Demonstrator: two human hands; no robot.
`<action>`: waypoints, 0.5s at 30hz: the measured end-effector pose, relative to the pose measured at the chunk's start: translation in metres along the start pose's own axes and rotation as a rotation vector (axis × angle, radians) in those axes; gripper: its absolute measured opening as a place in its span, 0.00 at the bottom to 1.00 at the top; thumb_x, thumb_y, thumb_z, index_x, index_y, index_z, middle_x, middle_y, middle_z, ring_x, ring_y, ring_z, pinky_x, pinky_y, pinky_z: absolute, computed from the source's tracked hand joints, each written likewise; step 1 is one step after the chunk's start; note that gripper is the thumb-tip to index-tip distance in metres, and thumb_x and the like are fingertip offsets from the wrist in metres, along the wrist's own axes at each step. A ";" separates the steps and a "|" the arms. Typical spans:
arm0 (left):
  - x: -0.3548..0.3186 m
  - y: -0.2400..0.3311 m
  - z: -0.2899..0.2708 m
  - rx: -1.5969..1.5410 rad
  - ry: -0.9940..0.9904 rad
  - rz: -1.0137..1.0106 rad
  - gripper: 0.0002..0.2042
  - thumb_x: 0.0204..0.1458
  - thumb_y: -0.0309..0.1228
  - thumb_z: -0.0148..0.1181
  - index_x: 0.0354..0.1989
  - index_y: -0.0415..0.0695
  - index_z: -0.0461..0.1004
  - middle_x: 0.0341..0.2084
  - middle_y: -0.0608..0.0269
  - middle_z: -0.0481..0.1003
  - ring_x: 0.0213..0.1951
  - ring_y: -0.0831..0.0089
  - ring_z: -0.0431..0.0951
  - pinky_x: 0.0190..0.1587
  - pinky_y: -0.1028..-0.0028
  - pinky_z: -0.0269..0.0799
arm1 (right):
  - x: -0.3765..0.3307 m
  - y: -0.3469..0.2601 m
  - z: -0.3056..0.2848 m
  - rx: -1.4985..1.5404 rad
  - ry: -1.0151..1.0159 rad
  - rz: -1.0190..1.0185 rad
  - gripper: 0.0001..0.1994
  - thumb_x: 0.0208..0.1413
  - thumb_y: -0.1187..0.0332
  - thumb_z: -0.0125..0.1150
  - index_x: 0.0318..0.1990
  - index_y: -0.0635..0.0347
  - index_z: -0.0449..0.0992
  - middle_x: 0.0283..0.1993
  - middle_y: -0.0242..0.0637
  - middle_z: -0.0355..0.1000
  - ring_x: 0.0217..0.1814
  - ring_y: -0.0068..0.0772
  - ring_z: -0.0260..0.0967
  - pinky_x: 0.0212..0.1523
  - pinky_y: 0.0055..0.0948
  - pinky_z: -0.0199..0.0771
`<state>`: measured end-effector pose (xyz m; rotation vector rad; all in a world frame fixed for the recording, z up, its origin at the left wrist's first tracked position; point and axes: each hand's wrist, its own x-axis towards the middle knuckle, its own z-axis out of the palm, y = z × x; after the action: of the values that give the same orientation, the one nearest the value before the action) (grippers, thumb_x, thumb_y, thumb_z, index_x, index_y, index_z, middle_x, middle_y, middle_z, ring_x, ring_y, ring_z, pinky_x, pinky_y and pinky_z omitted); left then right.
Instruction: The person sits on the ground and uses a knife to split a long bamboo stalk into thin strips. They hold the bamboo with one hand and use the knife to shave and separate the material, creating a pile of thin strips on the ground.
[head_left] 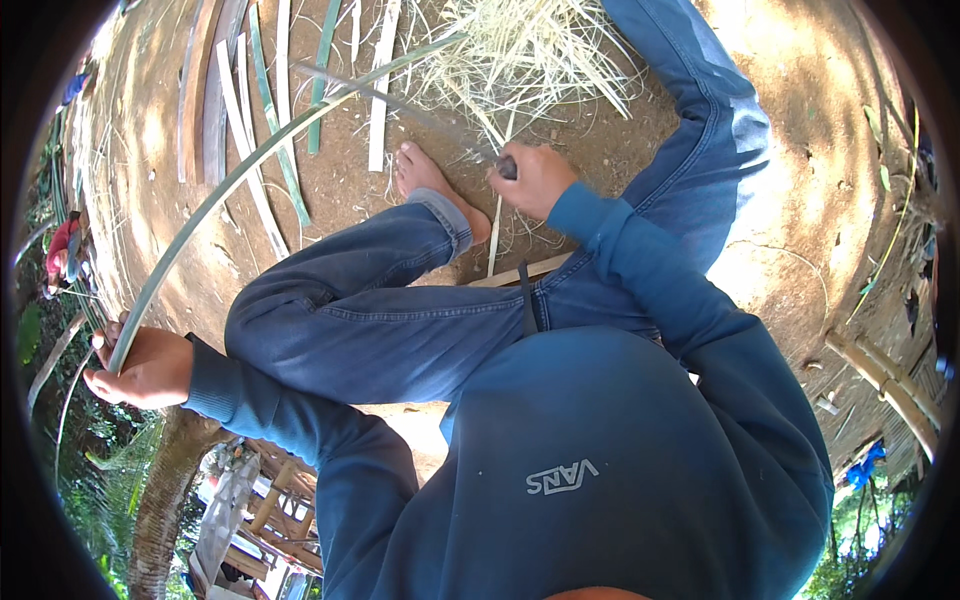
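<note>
I've got the left hand's grip (150, 366) closed around a long green bamboo strip (243, 170) that arcs up over the packed-dirt ground (820, 180). Right hand's grip (538, 180) is wrapped tight on a dark-handled knife (445, 126), blade crossing the strip; can't tell if they touch. Past the bare foot (425, 178), there's a messy heap of pale shavings (530, 60). Farther off: a tree trunk (170, 500), greenery, someone in red (60, 250).

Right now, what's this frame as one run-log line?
left hand: grips long curved green strip | right hand: holds narrow grey blade by dark handle | brown ground: pale flat strips, straw-coloured shavings heap
</note>
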<state>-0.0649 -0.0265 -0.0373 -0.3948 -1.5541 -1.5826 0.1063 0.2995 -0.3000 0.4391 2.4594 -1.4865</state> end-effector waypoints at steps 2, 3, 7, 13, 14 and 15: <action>0.005 -0.004 -0.001 0.048 -0.082 0.070 0.19 0.55 0.41 0.56 0.47 0.44 0.61 0.30 0.54 0.69 0.30 0.67 0.70 0.39 0.67 0.70 | -0.003 -0.005 0.002 0.002 0.012 -0.067 0.13 0.48 0.59 0.59 0.29 0.61 0.75 0.21 0.48 0.71 0.24 0.51 0.71 0.28 0.42 0.71; 0.007 -0.004 0.000 0.074 -0.123 0.105 0.20 0.55 0.42 0.57 0.49 0.46 0.59 0.30 0.55 0.69 0.30 0.68 0.70 0.39 0.69 0.71 | -0.003 -0.006 0.003 0.004 0.016 -0.101 0.13 0.48 0.60 0.59 0.28 0.63 0.74 0.20 0.48 0.70 0.22 0.51 0.70 0.26 0.42 0.69; 0.002 -0.001 0.007 0.298 -0.018 0.098 0.19 0.58 0.45 0.53 0.44 0.46 0.56 0.30 0.60 0.65 0.32 0.71 0.69 0.37 0.73 0.71 | 0.005 0.004 0.007 -0.028 0.088 -0.067 0.12 0.48 0.60 0.60 0.26 0.61 0.73 0.19 0.48 0.69 0.22 0.51 0.70 0.26 0.44 0.69; -0.011 0.010 0.029 0.541 0.103 0.108 0.20 0.59 0.48 0.48 0.41 0.42 0.54 0.33 0.61 0.62 0.32 0.73 0.67 0.37 0.73 0.72 | 0.005 0.014 -0.002 -0.097 0.067 -0.038 0.11 0.48 0.60 0.60 0.26 0.59 0.74 0.18 0.47 0.69 0.22 0.51 0.70 0.27 0.44 0.69; -0.012 0.010 0.029 0.588 0.104 0.101 0.20 0.59 0.48 0.48 0.41 0.42 0.54 0.33 0.60 0.62 0.32 0.73 0.67 0.37 0.74 0.71 | 0.003 0.011 0.000 -0.102 0.085 -0.049 0.11 0.48 0.60 0.60 0.26 0.59 0.74 0.18 0.47 0.69 0.22 0.51 0.70 0.27 0.44 0.69; -0.010 0.012 0.030 0.633 0.106 0.100 0.21 0.60 0.49 0.47 0.41 0.42 0.55 0.34 0.60 0.62 0.32 0.73 0.67 0.36 0.74 0.71 | 0.003 0.008 0.001 -0.103 0.107 -0.064 0.11 0.48 0.61 0.59 0.26 0.59 0.74 0.18 0.46 0.69 0.22 0.51 0.70 0.27 0.44 0.69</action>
<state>-0.0603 0.0064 -0.0315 -0.0335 -1.8157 -0.9460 0.1064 0.3024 -0.3085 0.4337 2.6423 -1.3853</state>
